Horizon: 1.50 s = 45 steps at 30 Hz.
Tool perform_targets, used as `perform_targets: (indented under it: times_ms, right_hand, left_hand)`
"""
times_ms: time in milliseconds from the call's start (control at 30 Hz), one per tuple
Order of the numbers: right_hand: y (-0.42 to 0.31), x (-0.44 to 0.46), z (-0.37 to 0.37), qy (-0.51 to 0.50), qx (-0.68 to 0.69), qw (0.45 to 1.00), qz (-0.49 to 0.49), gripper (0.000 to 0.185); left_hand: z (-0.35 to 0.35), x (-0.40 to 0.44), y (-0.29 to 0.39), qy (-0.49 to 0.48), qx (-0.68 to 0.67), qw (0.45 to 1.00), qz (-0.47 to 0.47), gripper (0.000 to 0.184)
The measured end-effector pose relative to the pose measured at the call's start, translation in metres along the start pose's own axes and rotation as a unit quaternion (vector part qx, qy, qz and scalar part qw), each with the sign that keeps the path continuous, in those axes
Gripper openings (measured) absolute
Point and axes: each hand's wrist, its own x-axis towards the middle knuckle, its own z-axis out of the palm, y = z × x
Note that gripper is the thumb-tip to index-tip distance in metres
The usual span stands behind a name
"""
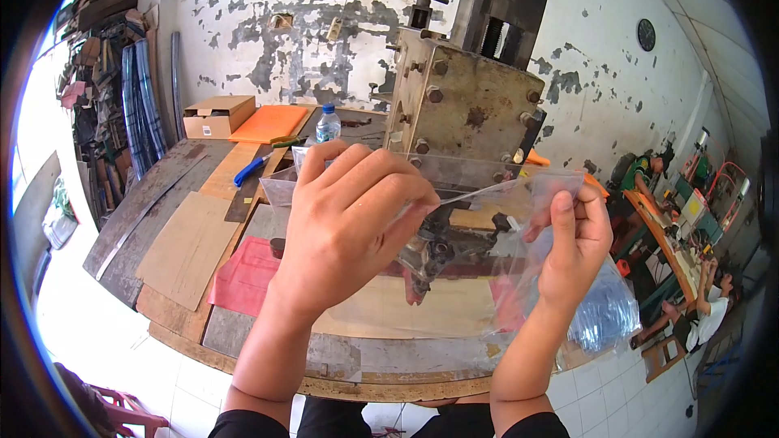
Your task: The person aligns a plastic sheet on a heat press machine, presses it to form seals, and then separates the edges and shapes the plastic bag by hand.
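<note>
A clear plastic sheet [479, 172], perhaps a bag, is stretched between my two hands in front of the press. My left hand [349, 223], seen from its back, is closed on the sheet's left part; the fingertips are partly hidden. Thumb and fingers of my right hand [578, 247] pinch the sheet's right corner. Through the plastic, the dark metal tooling [430, 255] of the press shows. Beneath lies a pale board [373, 312] on the worktable [389, 369]. More clear plastic [604, 316] lies to the right, below my right hand.
The heavy press [471, 101] rises behind my hands. Red sheeting [243, 276] and brown card [185, 247] lie at left. A blue-handled tool [250, 170], water bottle [328, 125], orange sheet [272, 123] and cardboard box [219, 118] are farther back. People [710, 312] sit at right.
</note>
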Motion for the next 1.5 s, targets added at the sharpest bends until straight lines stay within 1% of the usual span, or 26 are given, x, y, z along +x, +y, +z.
perform_targets:
  times_ms: [167, 233, 267, 333, 567, 633, 700, 767, 800, 867, 900, 967, 1033, 1100, 1133, 1233, 1500]
  right_hand:
    - [-0.004, -0.001, 0.002, 0.007, -0.003, 1.0, -0.001, 0.019]
    - [-0.001, -0.002, 0.0, 0.005, -0.013, 0.999, -0.033, 0.019]
    - [0.0, -0.003, -0.001, 0.004, -0.013, 0.999, -0.034, 0.019]
    - [0.002, -0.003, -0.001, 0.006, -0.024, 0.997, -0.074, 0.019]
    - [0.004, -0.003, -0.001, 0.002, -0.024, 0.994, -0.103, 0.021]
    - [0.004, -0.003, 0.002, 0.017, -0.071, 0.99, -0.118, 0.028]
    - [0.003, -0.002, 0.003, 0.015, -0.07, 0.991, -0.116, 0.028]
    - [0.002, -0.002, 0.002, 0.013, -0.07, 0.991, -0.111, 0.028]
    - [0.002, -0.002, 0.0, 0.015, -0.051, 0.994, -0.093, 0.024]
    - [0.001, -0.001, -0.001, 0.019, -0.031, 0.997, -0.074, 0.021]
    - [0.001, 0.0, -0.001, 0.025, -0.027, 0.998, -0.06, 0.019]
    - [0.001, 0.001, -0.002, 0.031, -0.022, 0.998, -0.046, 0.018]
    - [0.002, 0.003, -0.003, 0.026, -0.026, 0.999, -0.04, 0.017]
    - [0.0, 0.003, -0.001, 0.027, -0.026, 0.999, -0.038, 0.017]
    - [0.0, 0.003, -0.001, 0.028, -0.026, 0.999, -0.036, 0.016]
    - [-0.002, 0.002, 0.0, 0.029, -0.028, 0.999, -0.035, 0.016]
    - [-0.002, 0.002, 0.0, 0.03, -0.02, 0.999, -0.031, 0.016]
  left_hand:
    - [-0.004, 0.0, 0.0, -0.02, -0.002, 1.0, -0.003, 0.028]
    - [-0.005, 0.0, 0.001, -0.022, 0.0, 1.0, 0.007, 0.028]
    - [-0.005, 0.0, 0.001, -0.024, 0.001, 1.0, 0.017, 0.029]
    - [-0.004, 0.0, 0.002, -0.022, 0.009, 0.999, 0.024, 0.028]
    - [-0.004, -0.001, 0.005, -0.015, 0.046, 0.997, 0.052, 0.026]
    - [-0.004, -0.001, 0.005, -0.01, 0.043, 0.997, 0.056, 0.027]
    - [-0.003, 0.0, 0.004, -0.006, 0.042, 0.997, 0.059, 0.027]
    - [-0.003, 0.002, 0.002, 0.01, 0.011, 0.999, 0.045, 0.026]
    - [-0.004, 0.002, 0.001, 0.01, 0.011, 0.999, 0.045, 0.026]
    - [-0.007, 0.002, -0.001, 0.006, 0.028, 1.0, -0.005, 0.024]
    - [-0.009, 0.002, -0.002, 0.005, 0.027, 1.0, -0.004, 0.024]
    - [-0.014, 0.001, -0.006, -0.017, 0.006, 0.997, -0.073, 0.022]
    - [-0.019, -0.001, -0.01, -0.023, 0.001, 0.996, -0.082, 0.021]
    - [-0.02, -0.004, -0.015, -0.02, -0.029, 0.989, -0.145, 0.017]
    - [-0.022, -0.003, -0.015, -0.023, -0.015, 0.989, -0.148, 0.013]
    - [-0.026, -0.003, -0.018, -0.021, -0.014, 0.985, -0.169, 0.01]
    - [-0.028, -0.001, -0.018, -0.028, -0.01, 0.988, -0.149, 0.014]
